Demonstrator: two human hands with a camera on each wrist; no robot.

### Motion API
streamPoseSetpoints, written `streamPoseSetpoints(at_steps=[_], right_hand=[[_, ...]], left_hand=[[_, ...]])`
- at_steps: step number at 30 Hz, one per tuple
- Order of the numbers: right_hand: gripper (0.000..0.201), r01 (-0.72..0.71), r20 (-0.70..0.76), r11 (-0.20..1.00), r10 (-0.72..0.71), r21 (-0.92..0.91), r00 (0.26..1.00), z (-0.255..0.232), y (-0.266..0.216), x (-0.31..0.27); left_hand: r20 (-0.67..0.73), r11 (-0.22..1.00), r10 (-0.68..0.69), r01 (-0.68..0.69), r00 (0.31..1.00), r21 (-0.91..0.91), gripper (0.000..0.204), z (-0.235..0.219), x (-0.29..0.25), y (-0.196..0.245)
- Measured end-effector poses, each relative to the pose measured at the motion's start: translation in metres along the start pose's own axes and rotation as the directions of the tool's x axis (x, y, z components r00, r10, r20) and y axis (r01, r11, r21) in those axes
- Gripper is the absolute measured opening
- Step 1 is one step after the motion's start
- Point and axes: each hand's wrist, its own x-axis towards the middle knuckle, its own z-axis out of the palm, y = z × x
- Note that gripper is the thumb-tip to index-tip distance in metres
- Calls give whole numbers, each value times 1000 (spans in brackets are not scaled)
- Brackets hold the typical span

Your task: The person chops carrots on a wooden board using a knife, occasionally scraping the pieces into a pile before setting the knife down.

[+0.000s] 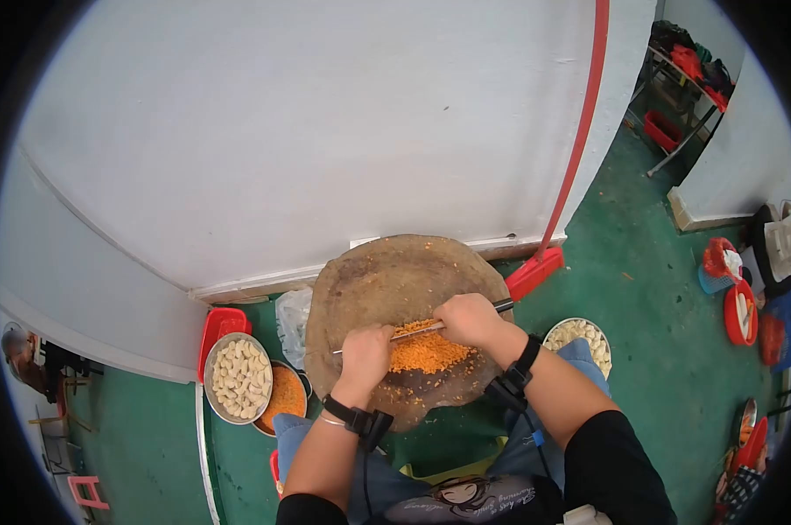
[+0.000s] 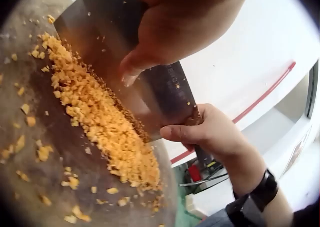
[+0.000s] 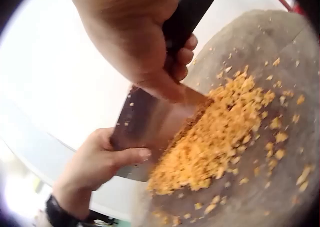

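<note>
A round wooden chopping block stands before me with a heap of finely chopped orange bits on it. Both hands hold a wide cleaver, its lower edge against the heap. My right hand grips the black handle, its thumb on the blade. The left hand pinches the blade near its far end; its thumb lies on the flat face, and the other fingers are largely hidden behind the steel in the left wrist view. Loose orange crumbs lie scattered over the wood.
Left of the block, a bowl of pale cloves overlaps a pot of orange bits. Another bowl of pale pieces sits by the right knee. A red long-handled dustpan leans on the white wall behind.
</note>
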Motion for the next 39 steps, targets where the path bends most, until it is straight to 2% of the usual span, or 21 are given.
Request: streamPoseSetpoints(at_steps=[3,6,9,16,18,21,25,27,30,32,35,39], right_hand=[[11,-18,4,1000,18,12,1000,1,-1,-1],[11,-44,28,999,45,-24,999,-2,-2,3],[10,-44,3,999,44,8,999,-7,-3,1],[10,-60,-10,998,60,-16,998,-8,-4,4],[10,-63,-22,998,63,-1,998,-5,-5,4],[10,-75,-1,997,75,-7,997,-1,-5,6],[10,-54,8,999,54,-4,999,-8,-4,-1],[10,-59,14,998,59,-9,998,-5,-3,-3],[10,-58,23,998,59,-27,998,-5,-2,-3],[10,-32,-25,999,32,-3,999,-13,-2,-8],[11,-64,27,998,64,-9,998,1,4,-6],[10,-43,13,999,43,18,999,-10,4,-8]], left_hand=[[-51,997,43,-40,998,60,9,1,4,1],[-45,999,36,-37,998,-4,10,3,6,0],[-46,999,-16,18,999,49,15,-4,10,-2],[-26,1000,-16,16,1000,1,15,1,10,-4],[-95,999,16,-12,995,34,9,0,8,-3],[-25,1000,-14,14,1000,21,11,3,7,-1],[-27,1000,-6,6,1000,7,10,-1,1,5],[-64,999,43,-44,997,-14,9,6,2,3],[-61,999,32,-34,998,-28,9,1,2,6],[-62,1000,15,-16,998,-13,11,-6,3,11],[-41,1000,-5,4,999,-17,14,2,3,12],[-23,1000,11,-11,1000,-13,15,-1,3,14]])
